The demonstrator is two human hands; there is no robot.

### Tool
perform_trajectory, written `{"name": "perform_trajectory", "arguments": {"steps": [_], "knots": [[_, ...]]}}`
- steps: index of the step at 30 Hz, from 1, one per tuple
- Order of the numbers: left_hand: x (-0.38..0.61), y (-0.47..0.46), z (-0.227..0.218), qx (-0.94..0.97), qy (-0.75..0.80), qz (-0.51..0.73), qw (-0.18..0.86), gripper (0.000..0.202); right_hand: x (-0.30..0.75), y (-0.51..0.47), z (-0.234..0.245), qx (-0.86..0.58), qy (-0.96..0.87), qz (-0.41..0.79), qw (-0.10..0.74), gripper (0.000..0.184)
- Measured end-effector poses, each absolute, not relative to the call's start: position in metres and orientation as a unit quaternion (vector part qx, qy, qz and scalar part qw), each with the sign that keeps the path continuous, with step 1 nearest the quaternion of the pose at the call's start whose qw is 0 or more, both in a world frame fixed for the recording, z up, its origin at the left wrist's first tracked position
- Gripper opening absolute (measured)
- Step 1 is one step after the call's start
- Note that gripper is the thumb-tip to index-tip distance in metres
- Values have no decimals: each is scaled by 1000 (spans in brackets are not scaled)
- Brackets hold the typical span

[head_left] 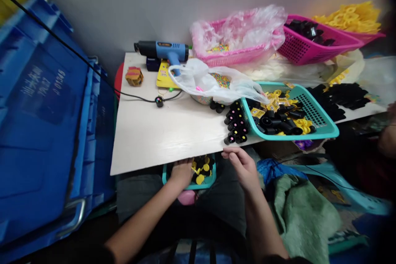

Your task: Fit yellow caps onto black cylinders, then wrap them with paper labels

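My left hand (pixel 182 174) reaches into a small teal basket (pixel 189 186) on my lap, under the table's front edge. Its fingers lie stretched out beside black and yellow plastic pieces (pixel 201 169); the fingertips are hidden. Near that edge, my right hand (pixel 243 166) hovers with fingers extended and the thumb apart, nothing visible in it. Just beyond it stand rows of black cylindrical pieces (pixel 235 123) with pink or yellow dots on their ends. Beside them a larger teal basket (pixel 293 135) holds black tubes and yellow parts.
A blue heat gun (pixel 167 50) lies at the back left, near a bundled brown block (pixel 134 76) and a black cord. A white plastic bag (pixel 198 78) holds colourful beads. Pink baskets (pixel 312 45) line the wall. Blue crates (pixel 40 111) stand left; a green sack (pixel 303 214) sits right.
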State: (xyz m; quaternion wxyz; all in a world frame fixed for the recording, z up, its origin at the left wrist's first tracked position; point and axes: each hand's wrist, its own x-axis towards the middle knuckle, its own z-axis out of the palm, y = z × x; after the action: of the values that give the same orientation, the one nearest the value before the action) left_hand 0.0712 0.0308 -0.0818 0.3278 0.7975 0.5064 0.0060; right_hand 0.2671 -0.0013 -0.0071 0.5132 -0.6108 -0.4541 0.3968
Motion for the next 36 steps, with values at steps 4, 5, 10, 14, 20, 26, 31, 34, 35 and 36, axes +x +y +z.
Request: {"name": "perform_trajectory", "arguments": {"steps": [4, 5, 10, 14, 20, 26, 31, 34, 35, 36], "knots": [[47, 46, -21, 845, 336, 6, 416, 27, 301, -3, 2, -645, -488, 303, 504, 22], [37, 61, -4, 842, 286, 34, 456, 20, 309, -2, 3, -653, -482, 281, 513, 22], [-17, 195, 44, 769, 556, 218, 229, 26, 323, 4, 1, -670, -451, 225, 545, 20], [-38, 290, 32, 759, 590, 193, 197, 28, 316, 9, -6, -666, -498, 228, 506, 21], [-40, 331, 5, 805, 523, 134, 244, 22, 320, 9, -16, -684, -521, 222, 461, 23], [-42, 342, -10, 815, 506, 144, 245, 18, 323, 16, -17, -680, -535, 205, 458, 20], [-49, 329, -3, 786, 540, 198, 229, 27, 321, 20, -17, -670, -551, 190, 459, 18], [-50, 314, 12, 783, 535, 202, 246, 34, 323, 21, -16, -674, -553, 177, 456, 19], [-49, 309, 16, 787, 527, 194, 256, 34, 323, 22, -16, -676, -552, 175, 455, 19], [-48, 305, 19, 792, 519, 184, 264, 33, 322, 24, -16, -676, -552, 175, 456, 20]]}}
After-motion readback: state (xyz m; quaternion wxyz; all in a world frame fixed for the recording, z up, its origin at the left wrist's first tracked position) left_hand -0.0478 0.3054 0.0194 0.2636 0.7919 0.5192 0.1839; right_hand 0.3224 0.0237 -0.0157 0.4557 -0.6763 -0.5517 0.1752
